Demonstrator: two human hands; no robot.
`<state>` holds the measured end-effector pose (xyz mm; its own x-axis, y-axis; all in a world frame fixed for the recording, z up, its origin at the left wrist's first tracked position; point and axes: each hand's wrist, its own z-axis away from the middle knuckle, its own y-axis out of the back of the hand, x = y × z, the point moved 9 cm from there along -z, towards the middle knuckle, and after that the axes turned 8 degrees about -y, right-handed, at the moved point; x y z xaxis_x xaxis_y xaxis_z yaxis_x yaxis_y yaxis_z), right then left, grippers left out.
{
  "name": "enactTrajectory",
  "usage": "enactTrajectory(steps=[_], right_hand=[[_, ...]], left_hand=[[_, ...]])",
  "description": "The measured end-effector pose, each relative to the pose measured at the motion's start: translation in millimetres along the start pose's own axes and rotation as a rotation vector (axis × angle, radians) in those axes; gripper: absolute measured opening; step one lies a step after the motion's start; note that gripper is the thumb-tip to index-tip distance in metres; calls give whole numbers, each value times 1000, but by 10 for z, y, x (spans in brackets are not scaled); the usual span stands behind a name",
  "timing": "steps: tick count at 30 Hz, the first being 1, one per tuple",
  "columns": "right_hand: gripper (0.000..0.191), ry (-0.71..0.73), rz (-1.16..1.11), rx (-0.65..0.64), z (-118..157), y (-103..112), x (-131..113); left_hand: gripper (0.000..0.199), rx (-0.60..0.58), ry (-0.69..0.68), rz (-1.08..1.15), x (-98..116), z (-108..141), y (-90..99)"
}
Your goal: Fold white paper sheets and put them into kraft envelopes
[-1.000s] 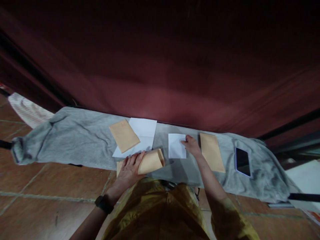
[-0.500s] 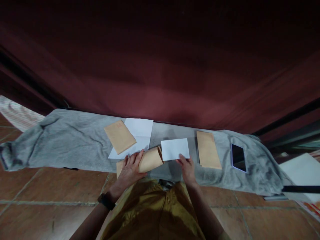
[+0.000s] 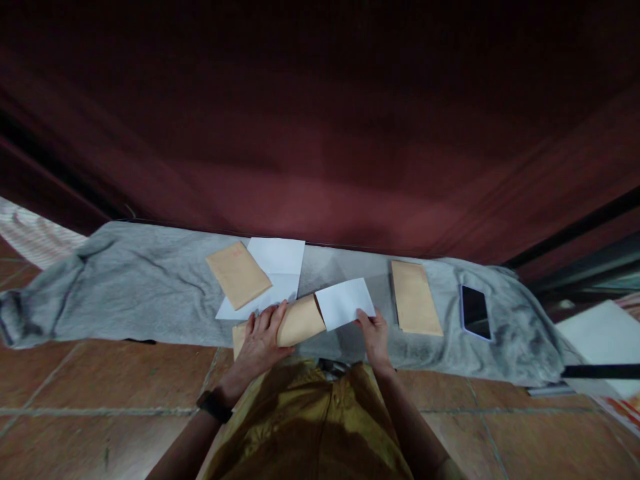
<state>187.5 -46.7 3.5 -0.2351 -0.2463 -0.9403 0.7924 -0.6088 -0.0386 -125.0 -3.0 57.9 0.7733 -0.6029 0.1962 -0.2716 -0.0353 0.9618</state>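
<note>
My left hand point(image 3: 263, 337) rests over a brown envelope point(image 3: 303, 319), fingers across its top and thumb along its lower edge, gripping it. The envelope's mouth faces right. My right hand point(image 3: 373, 337) pinches a folded white sheet of paper point(image 3: 345, 303) at its lower right corner. The sheet's left end is at the envelope's mouth, seemingly just inside it. Up and left of my left hand, another brown envelope point(image 3: 239, 275) with a small reddish mark lies partly over an unfolded white sheet point(image 3: 283, 257). More brown envelopes, seemingly stacked point(image 3: 416, 300), lie right of my right hand.
Everything lies on a long narrow surface draped with a grey cloth point(image 3: 150, 280). A phone point(image 3: 475, 312) with a dark screen lies at the right. A dark red upright panel point(image 3: 320, 187) rises behind. Below is a tiled floor point(image 3: 150, 380); a white board-like thing point(image 3: 605, 340) is far right.
My right hand has tilted the folded white sheet and shifted it slightly left, so its left end now meets the envelope's mouth. My left hand has stayed on the envelope.
</note>
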Motion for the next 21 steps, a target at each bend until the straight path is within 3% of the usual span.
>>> enactTrajectory(steps=[8, 15, 21], right_hand=[[47, -1, -196, 107, 11, -3, 7], [43, 2, -127, 47, 94, -87, 55], [39, 31, 52, -63, 112, -13, 43]], left_hand=[[106, -18, -4, -31, 78, -13, 53], [106, 8, 4, -48, 70, 0, 44], [108, 3, 2, -55, 77, -2, 14]])
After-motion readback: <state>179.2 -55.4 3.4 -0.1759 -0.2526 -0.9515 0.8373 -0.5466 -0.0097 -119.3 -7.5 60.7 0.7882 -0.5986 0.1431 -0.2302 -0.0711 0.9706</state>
